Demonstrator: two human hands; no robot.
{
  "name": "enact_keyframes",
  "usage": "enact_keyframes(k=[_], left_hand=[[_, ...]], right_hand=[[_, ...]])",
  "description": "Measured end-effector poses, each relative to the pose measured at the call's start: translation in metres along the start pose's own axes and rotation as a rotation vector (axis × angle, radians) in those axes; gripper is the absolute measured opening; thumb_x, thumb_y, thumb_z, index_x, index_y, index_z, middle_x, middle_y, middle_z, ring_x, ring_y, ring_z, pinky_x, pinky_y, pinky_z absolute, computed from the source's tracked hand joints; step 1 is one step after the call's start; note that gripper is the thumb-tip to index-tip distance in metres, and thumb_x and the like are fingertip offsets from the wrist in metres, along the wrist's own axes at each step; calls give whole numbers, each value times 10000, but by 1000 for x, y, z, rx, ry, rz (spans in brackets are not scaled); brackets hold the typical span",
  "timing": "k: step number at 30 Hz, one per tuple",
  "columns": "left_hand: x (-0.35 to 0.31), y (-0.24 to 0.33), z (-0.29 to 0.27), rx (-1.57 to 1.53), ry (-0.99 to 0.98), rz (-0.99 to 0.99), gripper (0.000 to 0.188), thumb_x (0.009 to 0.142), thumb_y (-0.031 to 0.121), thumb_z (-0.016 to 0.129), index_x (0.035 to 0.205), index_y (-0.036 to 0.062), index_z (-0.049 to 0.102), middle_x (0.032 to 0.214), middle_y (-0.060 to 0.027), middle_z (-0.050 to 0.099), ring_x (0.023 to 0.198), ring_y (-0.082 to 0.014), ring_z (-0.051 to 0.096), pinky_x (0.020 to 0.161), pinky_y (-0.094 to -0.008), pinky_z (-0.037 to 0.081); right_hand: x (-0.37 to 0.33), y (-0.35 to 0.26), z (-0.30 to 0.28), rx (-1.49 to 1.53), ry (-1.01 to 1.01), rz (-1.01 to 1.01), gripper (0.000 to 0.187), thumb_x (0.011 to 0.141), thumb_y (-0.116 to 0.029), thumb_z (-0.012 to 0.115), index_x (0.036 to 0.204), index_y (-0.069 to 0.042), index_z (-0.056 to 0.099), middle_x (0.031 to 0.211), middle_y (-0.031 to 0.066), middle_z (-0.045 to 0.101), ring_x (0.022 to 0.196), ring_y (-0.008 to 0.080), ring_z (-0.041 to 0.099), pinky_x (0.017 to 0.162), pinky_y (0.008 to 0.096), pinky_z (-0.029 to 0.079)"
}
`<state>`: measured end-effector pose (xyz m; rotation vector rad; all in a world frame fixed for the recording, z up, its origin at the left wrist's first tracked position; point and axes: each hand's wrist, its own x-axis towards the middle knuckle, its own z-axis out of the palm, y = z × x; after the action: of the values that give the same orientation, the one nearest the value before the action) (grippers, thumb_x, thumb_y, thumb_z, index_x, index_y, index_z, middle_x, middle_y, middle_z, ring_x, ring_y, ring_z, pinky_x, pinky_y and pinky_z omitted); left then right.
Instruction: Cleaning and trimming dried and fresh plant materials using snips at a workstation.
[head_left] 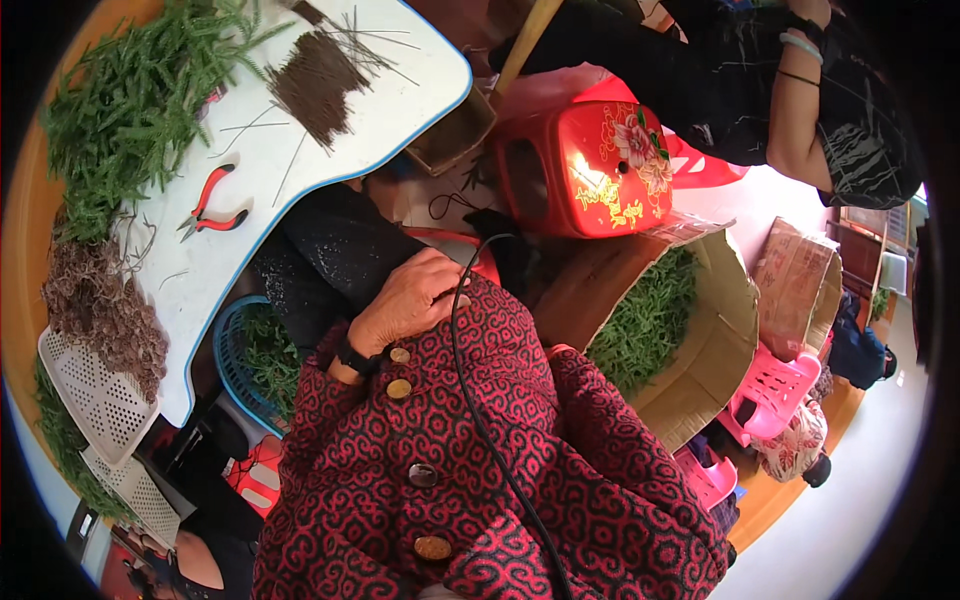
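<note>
My left hand (415, 295), with a dark band at its wrist, lies against the front of my red-and-black patterned jacket (480, 390). Its fingers are curled and closed. A thin black cable (456, 345) passes across the fingertips and runs down over the jacket; whether the fingers grip it or a fold of cloth is hidden. The right sleeve (620, 440) reaches toward an open cardboard box (715, 345) of green sprigs (650, 320), but my right hand does not show.
A white, blue-edged table (255, 170) bears green sprigs (130, 110), brown wire-like stems (318, 88), red-handled pliers (212, 208) and dried brown sprigs (105, 310). Nearby are a blue basket (228, 350), white crates (95, 385) and a red stool (590, 170). Another person's arm (795, 120) is at upper right.
</note>
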<state>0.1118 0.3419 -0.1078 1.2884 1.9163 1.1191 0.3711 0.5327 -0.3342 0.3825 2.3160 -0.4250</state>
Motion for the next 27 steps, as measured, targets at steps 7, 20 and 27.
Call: enact_keyframes(k=[7, 20, 27], left_hand=[[4, 1, 1, -8, 4, -25, 268, 758, 119, 795, 993, 21, 710, 1025, -95, 698, 966, -294, 636, 838, -375, 529], [8, -2, -2, 13, 78, -11, 242, 763, 117, 782, 976, 31, 706, 978, -93, 687, 928, -294, 637, 814, -372, 535], [-3, -15, 9, 42, 172, 97, 185, 809, 96, 701, 983, 39, 684, 995, -93, 673, 945, -296, 630, 836, -390, 532]], right_hand=[[-12, -2, 5, -25, -69, -43, 251, 821, -246, 592, 971, -71, 692, 997, 155, 679, 929, 361, 630, 741, 480, 523], [7, 20, -38, 170, 533, 134, 138, 805, -84, 540, 901, -61, 637, 972, 144, 611, 944, 362, 563, 750, 477, 496], [11, 2, -156, 109, 751, -75, 204, 724, 21, 547, 907, -45, 607, 925, 154, 594, 915, 388, 549, 812, 491, 463]])
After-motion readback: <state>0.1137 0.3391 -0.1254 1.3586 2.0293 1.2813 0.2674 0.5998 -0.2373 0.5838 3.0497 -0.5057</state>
